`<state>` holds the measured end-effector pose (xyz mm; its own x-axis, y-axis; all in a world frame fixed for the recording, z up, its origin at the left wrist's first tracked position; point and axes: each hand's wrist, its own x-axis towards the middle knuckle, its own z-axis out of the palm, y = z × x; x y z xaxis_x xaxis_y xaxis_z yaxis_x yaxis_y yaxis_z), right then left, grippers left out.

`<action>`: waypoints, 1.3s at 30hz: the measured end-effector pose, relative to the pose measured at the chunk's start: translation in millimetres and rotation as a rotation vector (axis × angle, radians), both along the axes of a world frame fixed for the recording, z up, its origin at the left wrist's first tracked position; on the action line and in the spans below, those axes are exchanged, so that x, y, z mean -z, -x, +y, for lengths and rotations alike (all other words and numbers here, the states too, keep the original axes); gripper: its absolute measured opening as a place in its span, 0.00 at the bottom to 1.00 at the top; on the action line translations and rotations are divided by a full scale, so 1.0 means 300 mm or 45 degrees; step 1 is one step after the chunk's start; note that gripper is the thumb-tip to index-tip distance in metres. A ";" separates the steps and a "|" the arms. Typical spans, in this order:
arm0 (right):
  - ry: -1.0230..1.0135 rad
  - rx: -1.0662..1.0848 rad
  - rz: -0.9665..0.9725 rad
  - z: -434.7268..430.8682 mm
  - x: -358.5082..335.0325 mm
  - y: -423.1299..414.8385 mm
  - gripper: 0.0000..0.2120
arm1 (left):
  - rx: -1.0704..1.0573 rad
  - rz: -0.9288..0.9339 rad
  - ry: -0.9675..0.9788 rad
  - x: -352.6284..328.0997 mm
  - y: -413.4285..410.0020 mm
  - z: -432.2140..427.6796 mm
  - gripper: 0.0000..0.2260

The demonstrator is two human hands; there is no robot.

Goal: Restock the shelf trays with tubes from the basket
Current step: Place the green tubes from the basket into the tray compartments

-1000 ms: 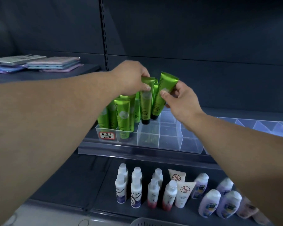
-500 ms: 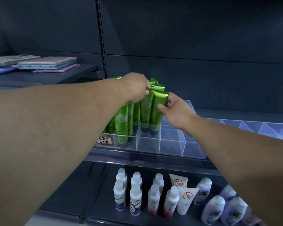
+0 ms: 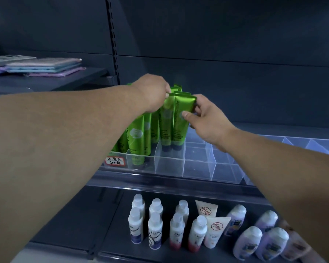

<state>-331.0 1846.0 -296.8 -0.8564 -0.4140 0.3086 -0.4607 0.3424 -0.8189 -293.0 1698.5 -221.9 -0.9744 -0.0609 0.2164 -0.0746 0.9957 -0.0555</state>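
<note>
tubes of glossy green laminate are the stock here, and two of them are in hand. the right grip (image 3: 207, 118) pinches the end tube (image 3: 179, 128) high up, with the thumb on its front face and the fingers behind it, just below the flat crimp. the left grip (image 3: 152, 93) is curled over the top of the neighbour tube (image 3: 166, 128), which touches the end tube. its fingertips seem to nip that crimp, though the back of the hand hides most of them. both tubes stand upright, dark caps down, in a compartment of the clear tray (image 3: 169, 165), just right of the green tubes (image 3: 139, 137) that fill its left side. which row they are in i cannot tell. the basket is out of view.

in my judgement these are light and soft-walled, and probably slick. the body would dent under a squeeze, so the stiff crimp or the shoulder near the cap is the place to hold. the narrow cap makes a poor foot, so each tube likely needs to lean on a divider or a neighbour before it is let go.
</note>
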 end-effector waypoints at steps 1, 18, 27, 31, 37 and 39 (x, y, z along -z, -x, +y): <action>0.004 -0.011 -0.007 0.002 -0.001 0.001 0.10 | 0.005 -0.007 -0.020 -0.005 0.005 0.007 0.16; -0.068 0.152 -0.024 0.017 0.004 -0.023 0.18 | 0.046 0.028 -0.020 0.022 0.011 0.016 0.18; -0.068 0.274 -0.040 0.134 -0.036 -0.159 0.18 | 0.103 0.231 -0.260 0.008 -0.148 0.043 0.15; -0.101 0.277 -0.030 0.189 0.026 -0.264 0.14 | 0.258 0.267 -0.331 0.135 -0.291 0.132 0.14; -0.306 0.190 0.116 0.286 0.215 -0.467 0.12 | 0.283 0.069 -0.476 0.414 -0.473 0.235 0.16; -0.393 0.140 0.101 0.326 0.307 -0.522 0.13 | 0.280 -0.010 -0.508 0.513 -0.518 0.258 0.16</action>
<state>-174.5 1943.7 -389.0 -0.8795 -0.4049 0.2502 -0.4652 0.6199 -0.6320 -137.6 1776.0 -375.8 -0.9751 0.0708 0.2104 0.1401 0.9314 0.3359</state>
